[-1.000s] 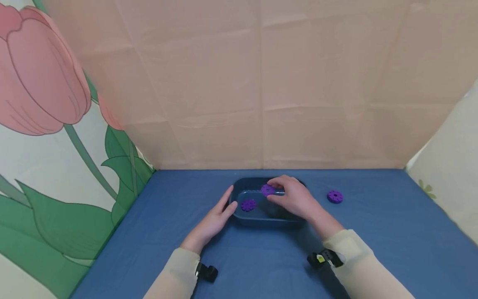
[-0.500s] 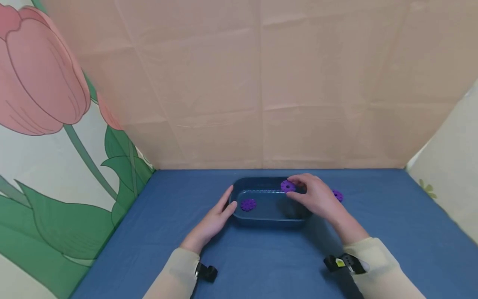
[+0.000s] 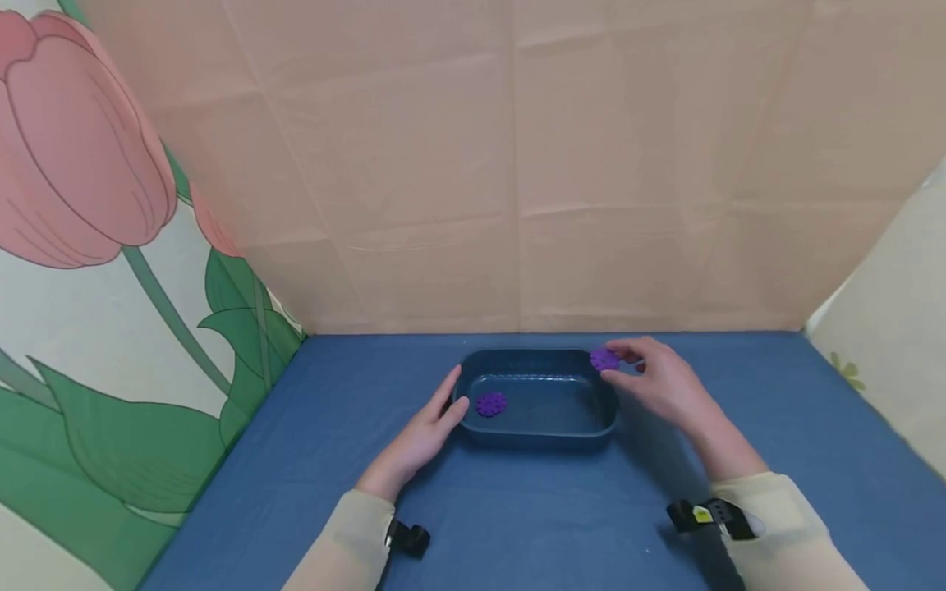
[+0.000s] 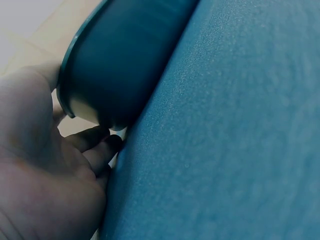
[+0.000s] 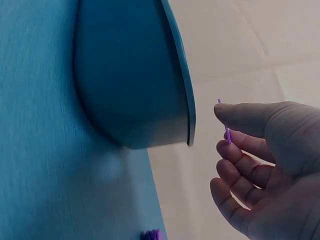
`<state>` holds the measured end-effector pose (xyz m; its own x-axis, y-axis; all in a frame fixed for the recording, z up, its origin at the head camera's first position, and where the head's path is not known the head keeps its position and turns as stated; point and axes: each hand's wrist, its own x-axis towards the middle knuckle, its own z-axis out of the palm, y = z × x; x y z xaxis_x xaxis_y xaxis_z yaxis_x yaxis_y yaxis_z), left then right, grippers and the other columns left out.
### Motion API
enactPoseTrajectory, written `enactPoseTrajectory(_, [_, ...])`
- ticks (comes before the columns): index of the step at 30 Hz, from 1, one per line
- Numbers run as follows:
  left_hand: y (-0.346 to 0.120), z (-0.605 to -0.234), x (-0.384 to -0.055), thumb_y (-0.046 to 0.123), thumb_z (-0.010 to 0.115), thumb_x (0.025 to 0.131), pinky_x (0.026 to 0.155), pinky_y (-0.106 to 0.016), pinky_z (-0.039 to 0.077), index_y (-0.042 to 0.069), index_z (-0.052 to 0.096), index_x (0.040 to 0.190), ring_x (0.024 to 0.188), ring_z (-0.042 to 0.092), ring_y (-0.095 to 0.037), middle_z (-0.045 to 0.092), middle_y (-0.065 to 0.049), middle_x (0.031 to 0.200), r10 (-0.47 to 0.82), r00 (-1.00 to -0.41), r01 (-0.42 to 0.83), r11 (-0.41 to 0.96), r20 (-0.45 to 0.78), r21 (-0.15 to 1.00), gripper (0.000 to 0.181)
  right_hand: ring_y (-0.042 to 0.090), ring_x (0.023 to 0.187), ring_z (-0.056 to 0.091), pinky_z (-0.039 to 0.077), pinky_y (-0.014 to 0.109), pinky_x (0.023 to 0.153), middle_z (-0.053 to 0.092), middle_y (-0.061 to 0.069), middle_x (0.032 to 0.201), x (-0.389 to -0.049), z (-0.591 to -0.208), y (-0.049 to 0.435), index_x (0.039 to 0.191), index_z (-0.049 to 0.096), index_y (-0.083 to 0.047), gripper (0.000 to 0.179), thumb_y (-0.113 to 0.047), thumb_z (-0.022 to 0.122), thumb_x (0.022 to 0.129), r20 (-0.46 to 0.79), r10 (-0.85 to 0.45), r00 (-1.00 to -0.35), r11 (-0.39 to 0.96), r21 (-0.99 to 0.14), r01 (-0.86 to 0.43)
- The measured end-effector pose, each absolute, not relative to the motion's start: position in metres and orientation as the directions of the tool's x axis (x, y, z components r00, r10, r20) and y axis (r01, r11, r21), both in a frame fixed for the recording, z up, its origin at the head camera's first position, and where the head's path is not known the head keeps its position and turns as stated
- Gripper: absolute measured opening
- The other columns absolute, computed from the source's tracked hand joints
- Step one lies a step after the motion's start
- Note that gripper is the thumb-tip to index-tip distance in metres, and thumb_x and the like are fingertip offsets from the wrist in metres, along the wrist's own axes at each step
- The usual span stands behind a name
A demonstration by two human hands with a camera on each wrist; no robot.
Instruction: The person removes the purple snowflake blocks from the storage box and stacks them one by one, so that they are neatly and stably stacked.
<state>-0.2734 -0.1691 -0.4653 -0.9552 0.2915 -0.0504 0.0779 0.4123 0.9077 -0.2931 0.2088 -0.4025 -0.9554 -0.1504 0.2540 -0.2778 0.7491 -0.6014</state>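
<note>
My left hand (image 3: 416,439) holds the left end of a dark blue tray (image 3: 535,439), thumb and fingers at its wall and rim. In the left wrist view the fingers bend near the tray's lower edge. One purple notched disc (image 3: 491,405), like a toy building piece, lies inside the tray toward the left. Another purple disc (image 3: 603,359) is pinched edge-on between the thumb and a finger of my right hand (image 3: 665,386), by the tray's right rim. In the right wrist view this disc (image 5: 228,136) hangs apart from the tray wall.
More purple pieces (image 5: 152,235) lie on the blue table cover (image 3: 532,517), at the bottom of the right wrist view; the right hand hides them in the head view. A beige sheet (image 3: 510,172) hangs behind the table, with a tulip-patterned panel (image 3: 89,148) on the left.
My right hand has moved right with its pinched disc, from above the tray's inside to its right rim, now covering the pieces on the table. The left hand and tray have stayed put.
</note>
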Motion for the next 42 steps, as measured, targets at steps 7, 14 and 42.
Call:
enactPoseTrajectory(7, [-0.169,-0.464,-0.273,0.07,0.043,0.091,0.114,-0.057,0.011,0.061,0.011,0.146,0.146,0.008,-0.014,0.011,0.025,0.156,0.298,-0.953,0.081,0.41,-0.049,0.908,0.064,0.038,0.105,0.055,0.046,0.053,0.082,0.058,0.019,0.121,-0.295,-0.406,0.227,0.129,0.061,-0.009,0.052,-0.04,0.072,0.089,0.249,-0.119,-0.961,0.766,-0.592,-0.248])
enactPoseTrajectory(14, [-0.168,-0.466,-0.275,0.069,0.044,0.092,0.115,-0.056,0.01,0.061,0.011,0.145,0.146,0.008,-0.012,0.011,0.025,0.156,0.295,-0.954,0.076,0.41,-0.054,0.909,0.064,0.04,0.108,0.053,0.047,0.054,0.082,0.056,0.022,0.125,-0.298,-0.41,0.249,0.131,0.058,-0.006,0.061,-0.048,0.069,0.088,0.214,-0.089,-0.973,0.778,-0.595,-0.202])
enactPoseTrajectory(42, [-0.164,-0.43,-0.257,0.065,0.043,0.094,0.115,-0.053,0.011,0.054,0.01,0.15,0.146,0.007,-0.013,0.009,0.018,0.159,0.325,-0.941,0.053,0.429,-0.099,0.902,0.065,0.043,0.106,0.056,0.045,0.057,0.083,0.059,0.031,0.12,-0.313,-0.447,0.297,0.13,0.055,0.005,0.062,-0.04,0.07,0.09,0.096,-0.057,-0.994,0.806,-0.582,-0.103])
